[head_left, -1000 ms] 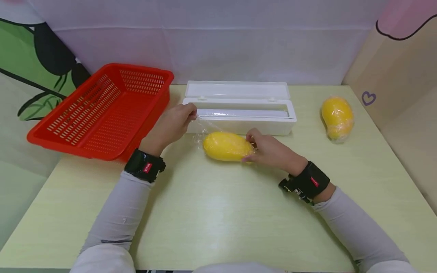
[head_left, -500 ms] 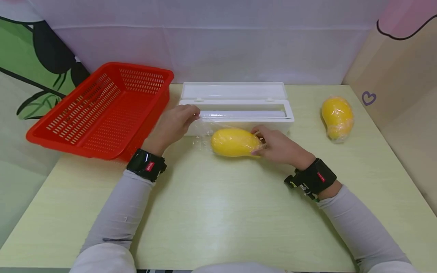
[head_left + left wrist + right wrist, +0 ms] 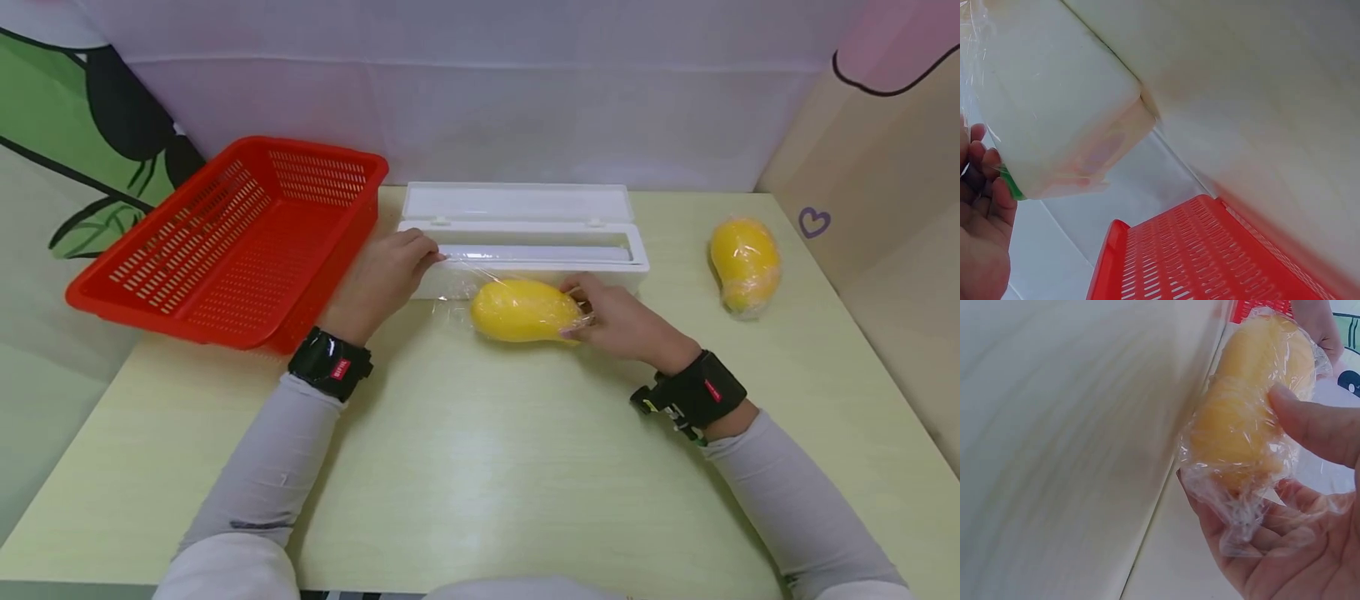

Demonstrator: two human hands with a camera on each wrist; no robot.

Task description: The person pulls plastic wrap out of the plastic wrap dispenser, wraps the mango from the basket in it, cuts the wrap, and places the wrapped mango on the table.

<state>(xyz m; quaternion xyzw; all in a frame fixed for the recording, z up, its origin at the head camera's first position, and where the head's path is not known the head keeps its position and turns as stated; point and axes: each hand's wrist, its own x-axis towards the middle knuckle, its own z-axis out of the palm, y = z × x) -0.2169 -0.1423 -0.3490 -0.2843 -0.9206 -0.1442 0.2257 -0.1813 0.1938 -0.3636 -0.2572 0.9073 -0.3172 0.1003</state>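
In the head view, a yellow oblong fruit (image 3: 521, 311), wrapped in clear film, lies before a white cling film dispenser (image 3: 517, 202). My right hand (image 3: 626, 321) grips its narrow right end, the thumb on one side and fingers beneath in the right wrist view, where bunched film (image 3: 1244, 512) shows at that end. My left hand (image 3: 386, 275) is at the dispenser's front left edge, its fingertips pinching the cling film (image 3: 453, 308), which stretches from there over toward the fruit. The dispenser's lid stands up, and a roll (image 3: 536, 252) lies inside.
On the left, a red slotted basket (image 3: 281, 325) stands close beside my left hand and forearm. A second wrapped yellow fruit (image 3: 746, 262) lies at the back right of the table (image 3: 480, 475). A cloth backdrop (image 3: 517, 117) rises behind the dispenser.
The fruit and my right hand have moved right and slightly toward the dispenser, mostly in the earlier half second. My left hand has shifted a little right, still holding the film.
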